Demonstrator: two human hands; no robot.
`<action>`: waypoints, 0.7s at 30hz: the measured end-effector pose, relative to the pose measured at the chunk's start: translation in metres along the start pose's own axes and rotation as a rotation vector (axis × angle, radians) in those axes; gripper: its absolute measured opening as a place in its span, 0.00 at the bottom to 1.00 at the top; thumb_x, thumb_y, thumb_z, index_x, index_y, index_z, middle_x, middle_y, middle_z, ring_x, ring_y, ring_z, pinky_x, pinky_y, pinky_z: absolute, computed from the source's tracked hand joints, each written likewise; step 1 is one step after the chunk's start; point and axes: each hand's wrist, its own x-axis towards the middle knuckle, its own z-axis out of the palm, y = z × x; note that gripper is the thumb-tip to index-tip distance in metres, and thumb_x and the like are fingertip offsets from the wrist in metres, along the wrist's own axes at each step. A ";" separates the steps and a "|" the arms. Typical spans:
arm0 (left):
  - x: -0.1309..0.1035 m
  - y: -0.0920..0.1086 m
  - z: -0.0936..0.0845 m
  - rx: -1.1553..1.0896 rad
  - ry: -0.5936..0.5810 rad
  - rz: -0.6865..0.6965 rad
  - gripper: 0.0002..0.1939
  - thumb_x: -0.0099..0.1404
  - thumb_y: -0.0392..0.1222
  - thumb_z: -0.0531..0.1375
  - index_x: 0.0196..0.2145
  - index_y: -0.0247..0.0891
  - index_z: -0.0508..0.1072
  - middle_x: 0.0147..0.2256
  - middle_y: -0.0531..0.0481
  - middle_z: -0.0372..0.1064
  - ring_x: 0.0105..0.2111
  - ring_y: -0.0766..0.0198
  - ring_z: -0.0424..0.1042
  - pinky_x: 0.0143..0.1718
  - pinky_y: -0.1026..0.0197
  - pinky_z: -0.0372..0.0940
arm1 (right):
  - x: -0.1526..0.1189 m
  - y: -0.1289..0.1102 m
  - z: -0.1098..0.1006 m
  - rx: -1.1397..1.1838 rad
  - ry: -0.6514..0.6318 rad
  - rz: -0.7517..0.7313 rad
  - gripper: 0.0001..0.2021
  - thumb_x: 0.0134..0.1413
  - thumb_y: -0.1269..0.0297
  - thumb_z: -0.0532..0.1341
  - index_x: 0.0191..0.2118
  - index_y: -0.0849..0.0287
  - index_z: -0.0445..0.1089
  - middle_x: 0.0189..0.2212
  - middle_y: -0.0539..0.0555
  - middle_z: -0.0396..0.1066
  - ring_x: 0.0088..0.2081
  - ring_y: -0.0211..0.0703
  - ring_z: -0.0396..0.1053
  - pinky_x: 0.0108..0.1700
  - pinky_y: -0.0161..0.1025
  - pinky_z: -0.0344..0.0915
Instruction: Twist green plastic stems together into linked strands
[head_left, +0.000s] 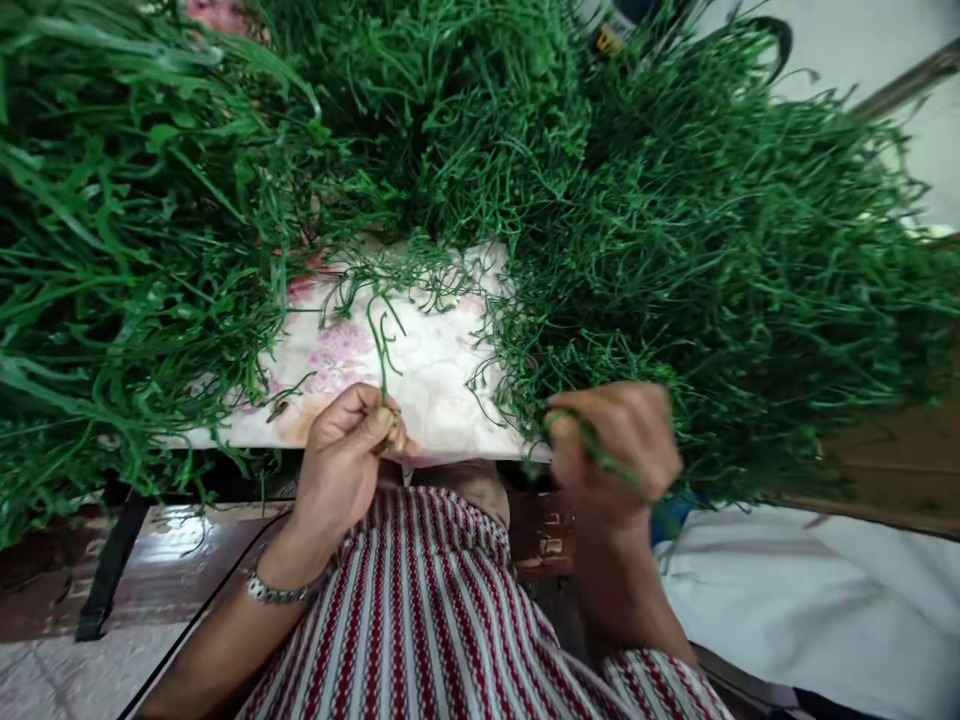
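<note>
Pinching stem point(382, 350), hands point(352, 450) at cloth edge point(420, 440)

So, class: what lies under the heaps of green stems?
A floral cloth shows in the gap between the stems. How far it runs beneath them is covered.

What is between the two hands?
In the head view, only bare flowered cloth lies between the left hand, pinching a green stalk, and the blurred right hand in the green stalks.

A home or market work table, it seems: heaps of green stalks point(675, 230) cover a flowered cloth point(420, 380) over a tiled floor point(45, 670).
</note>
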 end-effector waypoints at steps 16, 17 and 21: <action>-0.021 -0.002 -0.028 0.154 0.025 -0.117 0.09 0.55 0.42 0.62 0.27 0.35 0.65 0.18 0.57 0.61 0.17 0.71 0.63 0.22 0.66 0.61 | 0.031 0.080 -0.060 -0.412 -0.446 -0.085 0.28 0.53 0.43 0.52 0.54 0.55 0.61 0.46 0.61 0.68 0.46 0.60 0.63 0.42 0.52 0.56; -0.022 -0.004 -0.029 0.157 0.021 -0.123 0.09 0.55 0.42 0.62 0.27 0.35 0.65 0.19 0.57 0.61 0.17 0.71 0.63 0.21 0.66 0.61 | 0.031 0.081 -0.066 -0.387 -0.439 -0.106 0.26 0.54 0.43 0.51 0.52 0.54 0.62 0.46 0.60 0.69 0.45 0.60 0.64 0.42 0.53 0.57; -0.024 -0.007 -0.035 0.193 0.016 -0.111 0.09 0.56 0.43 0.62 0.28 0.35 0.66 0.23 0.56 0.63 0.17 0.72 0.63 0.21 0.67 0.60 | 0.023 0.068 -0.076 -0.340 -0.181 -0.040 0.11 0.57 0.59 0.52 0.44 0.49 0.67 0.40 0.57 0.71 0.41 0.58 0.67 0.45 0.54 0.60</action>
